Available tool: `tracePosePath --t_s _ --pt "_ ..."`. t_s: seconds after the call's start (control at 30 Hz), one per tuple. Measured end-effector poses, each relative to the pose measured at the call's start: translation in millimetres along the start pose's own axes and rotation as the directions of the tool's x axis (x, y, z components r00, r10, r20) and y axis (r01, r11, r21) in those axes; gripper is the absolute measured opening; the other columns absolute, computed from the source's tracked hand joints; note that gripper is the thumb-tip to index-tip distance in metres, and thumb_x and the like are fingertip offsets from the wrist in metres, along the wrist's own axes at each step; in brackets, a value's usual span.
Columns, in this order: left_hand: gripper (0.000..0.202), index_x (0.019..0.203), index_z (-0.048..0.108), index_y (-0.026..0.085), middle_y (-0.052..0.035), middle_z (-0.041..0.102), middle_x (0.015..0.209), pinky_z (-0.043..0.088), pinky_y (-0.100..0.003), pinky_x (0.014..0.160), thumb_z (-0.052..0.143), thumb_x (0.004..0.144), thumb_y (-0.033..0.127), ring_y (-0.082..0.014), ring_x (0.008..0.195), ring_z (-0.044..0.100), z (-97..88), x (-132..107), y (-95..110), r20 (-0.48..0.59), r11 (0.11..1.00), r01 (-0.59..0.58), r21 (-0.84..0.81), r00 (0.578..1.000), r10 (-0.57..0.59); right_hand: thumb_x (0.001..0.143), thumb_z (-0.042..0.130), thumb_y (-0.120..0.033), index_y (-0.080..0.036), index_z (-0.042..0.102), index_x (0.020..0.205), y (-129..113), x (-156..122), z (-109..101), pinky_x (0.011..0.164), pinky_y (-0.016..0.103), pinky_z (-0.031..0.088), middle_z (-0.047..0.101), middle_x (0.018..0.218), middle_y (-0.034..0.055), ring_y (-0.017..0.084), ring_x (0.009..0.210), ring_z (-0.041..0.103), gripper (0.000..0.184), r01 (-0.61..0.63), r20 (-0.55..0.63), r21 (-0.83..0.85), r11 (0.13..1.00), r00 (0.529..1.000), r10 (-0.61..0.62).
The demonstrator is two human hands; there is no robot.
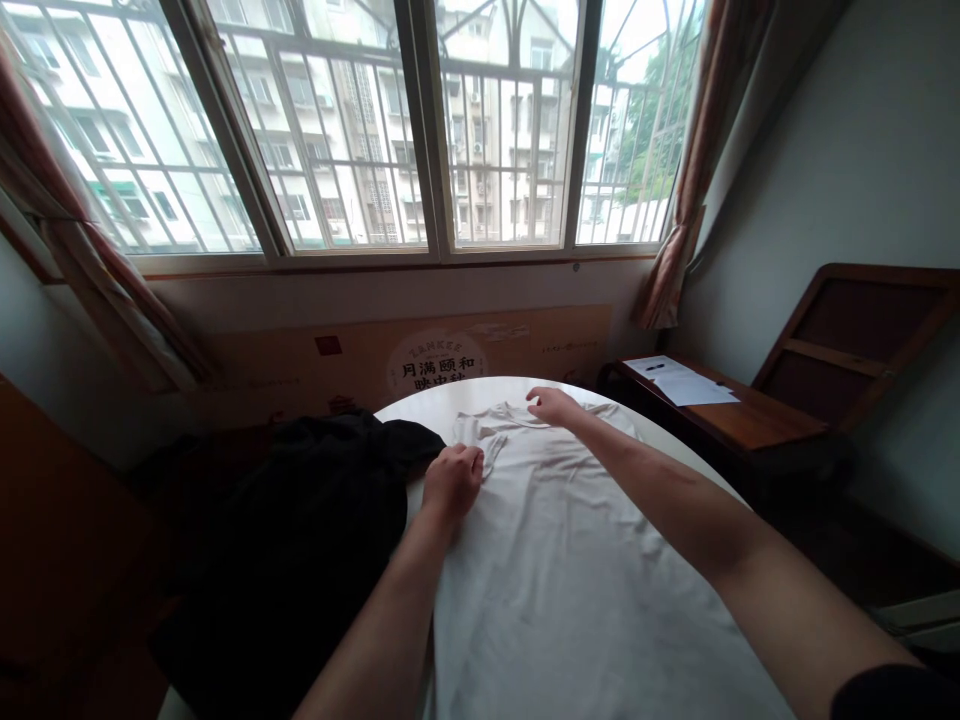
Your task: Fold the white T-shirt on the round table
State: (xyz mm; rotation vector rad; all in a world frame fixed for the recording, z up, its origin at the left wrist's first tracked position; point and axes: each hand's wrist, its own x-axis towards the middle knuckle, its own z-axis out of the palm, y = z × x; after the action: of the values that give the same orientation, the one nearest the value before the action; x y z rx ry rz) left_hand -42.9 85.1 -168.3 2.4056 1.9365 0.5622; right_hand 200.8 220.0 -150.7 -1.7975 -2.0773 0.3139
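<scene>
A white T-shirt lies spread on a round white table, its collar end toward the window and some wrinkles near the top. My left hand is closed at the shirt's left sleeve, with the cloth at its fingertips. Over the collar area, my right hand has its fingers loosely curved and apart from the thumb, with nothing visible between them. A heap of black cloth lies to the left, close beside my left hand.
Behind the table, a printed cardboard panel leans under the barred window. To the right stands a wooden chair, and sheets of paper lie on the wooden surface beside it. Curtains hang at both window sides.
</scene>
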Motion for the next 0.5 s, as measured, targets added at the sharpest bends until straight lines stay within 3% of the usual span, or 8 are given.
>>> tracePosePath --t_s 0.13,0.23,0.33,0.4,0.5 --pt "0.029 0.108 0.073 0.021 -0.0093 0.071 0.111 0.046 -0.032 0.089 0.045 0.102 0.026 -0.0245 0.106 0.060 0.8 1 -1 -0.118 0.996 0.059 0.062 0.992 -0.051 0.093 0.056 -0.024 -0.020 0.069 0.125 74 -22 -35 0.083 0.025 0.046 0.074 0.114 0.0079 0.020 0.099 0.067 0.034 -0.118 -0.120 0.017 0.993 0.986 0.119" --pt "0.031 0.116 0.070 0.019 -0.0121 0.068 0.118 0.047 -0.034 0.092 0.043 0.101 0.023 -0.0281 0.111 0.058 -3.9 14 2 -0.202 0.986 0.144 0.086 0.972 -0.124 0.095 0.053 -0.021 -0.016 0.068 0.126 120 -38 -47 0.087 0.026 0.046 0.072 0.115 0.0113 0.021 0.102 0.067 0.035 -0.170 -0.157 0.026 0.985 0.972 0.172" --pt "0.032 0.120 0.065 0.017 -0.0154 0.066 0.125 0.047 -0.036 0.093 0.041 0.099 0.021 -0.0303 0.116 0.059 -13.5 45 4 -0.120 0.965 0.259 0.041 0.960 -0.253 0.091 0.060 -0.020 -0.016 0.061 0.137 147 -50 -47 0.095 0.027 0.046 0.067 0.128 0.0146 0.023 0.115 0.064 0.046 -0.154 -0.155 0.030 0.988 0.975 0.157" --pt "0.032 0.121 0.064 0.014 -0.0178 0.067 0.123 0.048 -0.036 0.090 0.044 0.096 0.018 -0.0307 0.113 0.063 -18.8 72 -1 -0.033 0.945 0.326 0.018 0.945 -0.326 0.085 0.070 -0.020 -0.021 0.057 0.143 155 -53 -43 0.100 0.026 0.044 0.060 0.140 0.0129 0.023 0.124 0.059 0.060 -0.115 -0.131 0.030 0.993 0.984 0.118" --pt "0.028 0.113 0.067 0.013 -0.0184 0.072 0.116 0.049 -0.034 0.085 0.053 0.088 0.015 -0.0308 0.108 0.067 -20.0 105 -15 0.054 0.925 0.381 0.013 0.923 -0.381 0.078 0.078 -0.024 -0.026 0.064 0.133 161 -52 -35 0.100 0.029 0.046 0.062 0.137 0.0107 0.025 0.121 0.062 0.057 -0.124 -0.090 0.014 0.992 0.988 0.125"
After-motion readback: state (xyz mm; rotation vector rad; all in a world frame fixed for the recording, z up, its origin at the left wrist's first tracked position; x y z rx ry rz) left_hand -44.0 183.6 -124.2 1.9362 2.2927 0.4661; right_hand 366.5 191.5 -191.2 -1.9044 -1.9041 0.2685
